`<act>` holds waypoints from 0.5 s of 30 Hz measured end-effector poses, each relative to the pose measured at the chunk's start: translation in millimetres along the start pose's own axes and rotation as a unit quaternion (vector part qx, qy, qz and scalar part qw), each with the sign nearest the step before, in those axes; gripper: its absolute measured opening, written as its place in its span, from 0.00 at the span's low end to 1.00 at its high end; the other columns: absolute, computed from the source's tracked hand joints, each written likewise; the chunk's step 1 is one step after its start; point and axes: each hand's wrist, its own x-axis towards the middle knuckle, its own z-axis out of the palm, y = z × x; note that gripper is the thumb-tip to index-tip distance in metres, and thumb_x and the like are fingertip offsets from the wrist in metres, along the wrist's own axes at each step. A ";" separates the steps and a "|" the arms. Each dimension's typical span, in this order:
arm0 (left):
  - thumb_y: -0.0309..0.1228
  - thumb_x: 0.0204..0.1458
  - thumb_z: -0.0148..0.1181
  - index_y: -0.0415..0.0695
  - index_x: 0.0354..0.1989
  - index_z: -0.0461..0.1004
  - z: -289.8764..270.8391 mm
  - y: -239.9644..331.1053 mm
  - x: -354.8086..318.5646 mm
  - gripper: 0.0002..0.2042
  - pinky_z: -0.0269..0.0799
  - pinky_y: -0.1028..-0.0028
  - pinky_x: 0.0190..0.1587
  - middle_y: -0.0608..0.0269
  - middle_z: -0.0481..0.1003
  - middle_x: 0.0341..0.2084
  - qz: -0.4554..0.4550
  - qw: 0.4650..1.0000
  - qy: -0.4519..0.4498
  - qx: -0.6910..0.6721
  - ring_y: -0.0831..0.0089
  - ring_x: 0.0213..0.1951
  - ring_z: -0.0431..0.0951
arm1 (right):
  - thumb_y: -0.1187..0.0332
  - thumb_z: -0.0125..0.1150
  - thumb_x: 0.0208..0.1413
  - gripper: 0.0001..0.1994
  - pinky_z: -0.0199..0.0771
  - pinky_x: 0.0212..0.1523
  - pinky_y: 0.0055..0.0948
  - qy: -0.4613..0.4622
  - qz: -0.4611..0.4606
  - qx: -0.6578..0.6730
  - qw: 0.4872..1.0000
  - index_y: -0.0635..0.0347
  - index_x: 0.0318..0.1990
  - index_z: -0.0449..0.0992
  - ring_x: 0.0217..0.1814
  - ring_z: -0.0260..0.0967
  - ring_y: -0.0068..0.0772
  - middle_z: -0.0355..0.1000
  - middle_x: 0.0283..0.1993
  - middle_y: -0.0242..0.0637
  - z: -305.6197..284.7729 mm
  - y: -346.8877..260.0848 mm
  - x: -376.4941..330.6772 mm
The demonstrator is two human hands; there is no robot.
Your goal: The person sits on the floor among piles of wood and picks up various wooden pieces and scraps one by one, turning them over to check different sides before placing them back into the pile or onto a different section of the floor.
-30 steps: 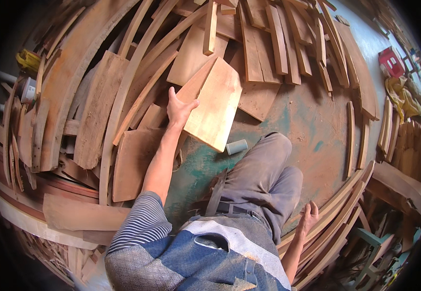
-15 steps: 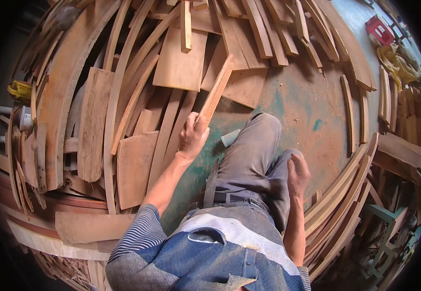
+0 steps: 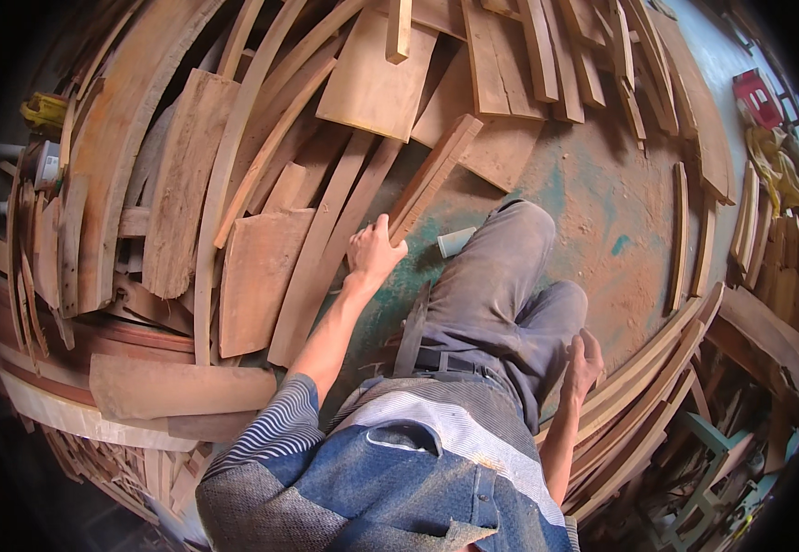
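Note:
My left hand (image 3: 376,250) is closed round the near end of a wooden plank (image 3: 433,177), which tilts up and away to the right with its broad side and edge showing. Beyond it lie flat boards (image 3: 376,78) and long strips of timber. My right hand (image 3: 583,363) hangs beside my right thigh, with its fingers loosely bent and a little apart; nothing shows in it. Between the plank and my left knee, a small pale cylinder (image 3: 456,242) lies on the dusty green floor (image 3: 602,212).
Long planks (image 3: 170,193) are heaped on the left. Curved strips (image 3: 643,386) lie along my right side. More timber spans the far side. A red plastic container (image 3: 758,98) and a yellow bag (image 3: 776,166) are at the far right, with a pale green frame (image 3: 717,442) nearer.
The plank in my left hand has turned to show more of its broad side. My right hand has come down from my knee to beside my thigh. The view has shifted slightly.

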 end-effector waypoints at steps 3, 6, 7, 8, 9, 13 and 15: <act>0.30 0.47 0.62 0.44 0.55 0.62 7.9 12.0 30.0 0.26 0.76 0.50 0.45 0.43 0.76 0.44 0.052 0.996 0.071 0.012 0.43 0.42 0.79 | 0.66 0.64 0.61 0.17 0.74 0.37 0.22 0.011 -0.003 0.009 1.000 0.66 0.54 0.78 0.35 0.71 0.22 0.77 0.43 0.35 2.2 -2.6 -3.6; 0.29 0.46 0.62 0.44 0.56 0.61 19.9 32.9 65.3 0.27 0.76 0.48 0.45 0.44 0.75 0.44 -0.036 0.999 -0.006 -0.026 0.41 0.43 0.79 | 0.66 0.64 0.61 0.17 0.74 0.37 0.22 0.021 -0.003 0.019 1.000 0.66 0.53 0.78 0.35 0.71 0.22 0.78 0.42 0.35 6.2 -7.2 -8.6; 0.32 0.45 0.65 0.43 0.58 0.63 20.3 36.3 69.7 0.30 0.77 0.48 0.47 0.42 0.77 0.44 -0.063 0.996 0.000 -0.055 0.41 0.45 0.80 | 0.66 0.64 0.61 0.16 0.74 0.37 0.22 0.023 -0.002 0.021 1.000 0.66 0.53 0.78 0.35 0.72 0.22 0.78 0.42 0.35 7.3 -10.1 -9.8; 0.33 0.45 0.66 0.42 0.58 0.65 22.3 35.7 71.9 0.30 0.77 0.49 0.48 0.42 0.78 0.43 -0.069 0.995 -0.012 -0.076 0.42 0.45 0.80 | 0.65 0.63 0.61 0.18 0.75 0.37 0.24 0.024 -0.002 0.020 1.000 0.67 0.54 0.78 0.35 0.72 0.24 0.77 0.43 0.37 6.8 -11.0 -10.9; 0.34 0.44 0.67 0.42 0.58 0.66 21.7 31.2 73.2 0.30 0.77 0.50 0.49 0.41 0.79 0.43 -0.075 0.992 -0.024 -0.097 0.43 0.46 0.80 | 0.65 0.63 0.61 0.19 0.75 0.37 0.25 0.024 -0.002 0.018 1.000 0.68 0.55 0.77 0.36 0.73 0.26 0.77 0.44 0.38 6.3 -11.9 -11.6; 0.38 0.36 0.73 0.39 0.51 0.74 1.0 -2.1 92.7 0.31 0.77 0.57 0.50 0.43 0.81 0.42 -0.064 0.978 -0.047 -0.192 0.49 0.45 0.82 | 0.65 0.63 0.60 0.19 0.74 0.36 0.25 0.011 -0.013 0.012 1.000 0.69 0.55 0.77 0.37 0.73 0.28 0.77 0.45 0.40 4.4 -14.0 -8.3; 0.38 0.34 0.75 0.36 0.45 0.75 -29.7 0.5 98.0 0.29 0.77 0.62 0.48 0.45 0.81 0.39 -0.074 0.953 -0.065 -0.286 0.53 0.41 0.83 | 0.65 0.63 0.61 0.18 0.74 0.36 0.23 0.015 -0.020 0.024 0.999 0.67 0.54 0.78 0.36 0.73 0.24 0.78 0.42 0.37 6.0 -18.3 -5.0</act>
